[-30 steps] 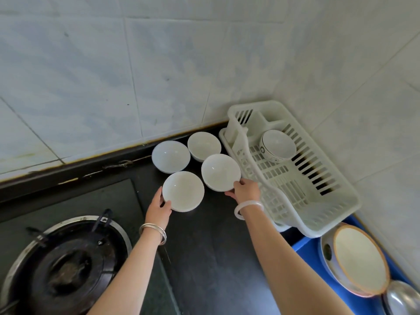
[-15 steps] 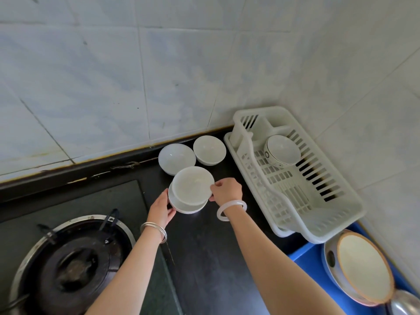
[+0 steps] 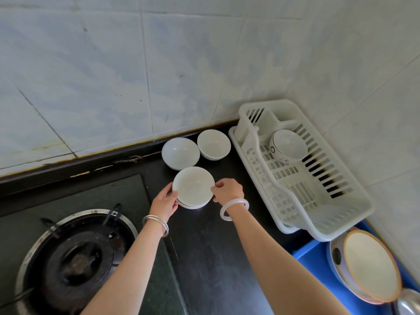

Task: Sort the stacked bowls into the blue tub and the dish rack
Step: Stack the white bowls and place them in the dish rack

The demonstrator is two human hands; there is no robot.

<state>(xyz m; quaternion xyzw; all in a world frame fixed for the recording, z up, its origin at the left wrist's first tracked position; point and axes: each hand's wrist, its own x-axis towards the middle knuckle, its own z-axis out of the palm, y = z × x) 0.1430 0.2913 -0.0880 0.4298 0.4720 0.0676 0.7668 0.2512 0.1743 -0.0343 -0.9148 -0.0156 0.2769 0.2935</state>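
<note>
My left hand (image 3: 164, 202) cups the left side of the stack of white bowls (image 3: 193, 187). My right hand (image 3: 228, 190) pinches its right rim. The stack rests on the black counter (image 3: 216, 258) between both hands. Two single white bowls (image 3: 180, 153) stand just beyond the hands. The dish rack (image 3: 341, 223), holding one patterned bowl (image 3: 288, 145), lies right of my right hand. The blue tub (image 3: 313, 258) lies beside my right forearm.
</note>
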